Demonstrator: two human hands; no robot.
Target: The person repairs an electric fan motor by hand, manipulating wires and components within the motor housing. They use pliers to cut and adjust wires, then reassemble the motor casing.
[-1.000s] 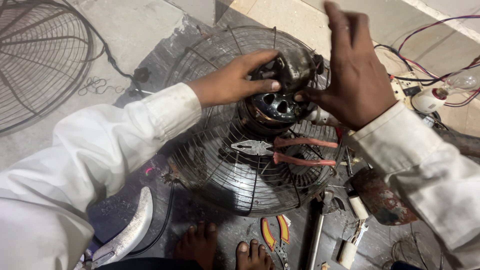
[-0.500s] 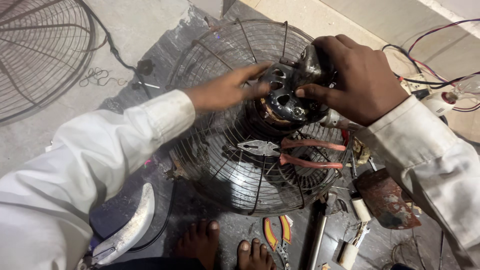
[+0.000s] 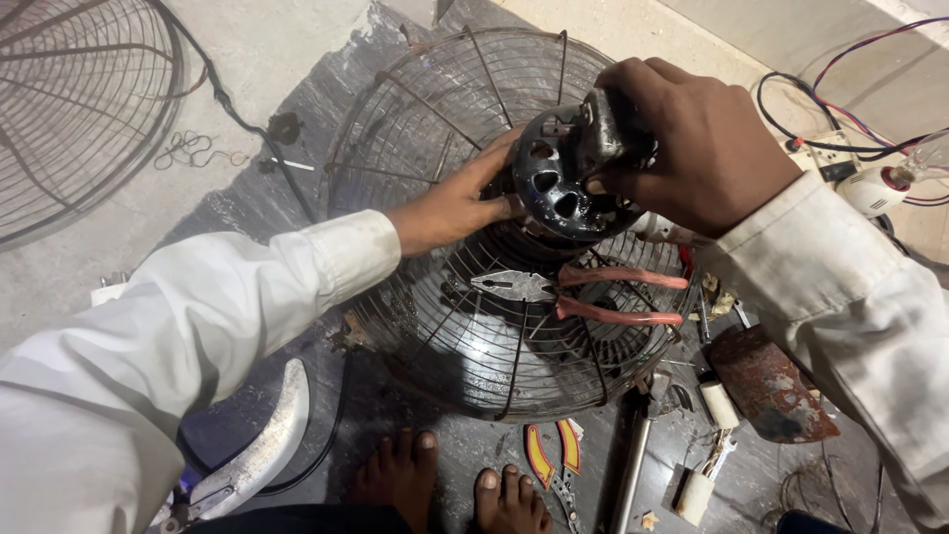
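At frame centre, a person's two hands work a black fan motor [image 3: 565, 183] seated in the wire fan guard [image 3: 474, 326] on the floor. The right hand [image 3: 692, 148] is closed over the motor's rear casing; the left hand [image 3: 455, 203] presses, fingers curled, against its side. Apparently the motor is being freed or seated; next comes a steady lift or twist. Red-handled pliers [image 3: 583, 295] lie just below.

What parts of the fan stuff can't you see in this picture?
Head view only:
- Fan motor: its far side is covered by the right hand.
- Left hand: fingertips tucked behind the motor.
- Second wire guard: cut off by the left and top edges.
- Yellow-handled pliers: jaws run off the bottom edge.
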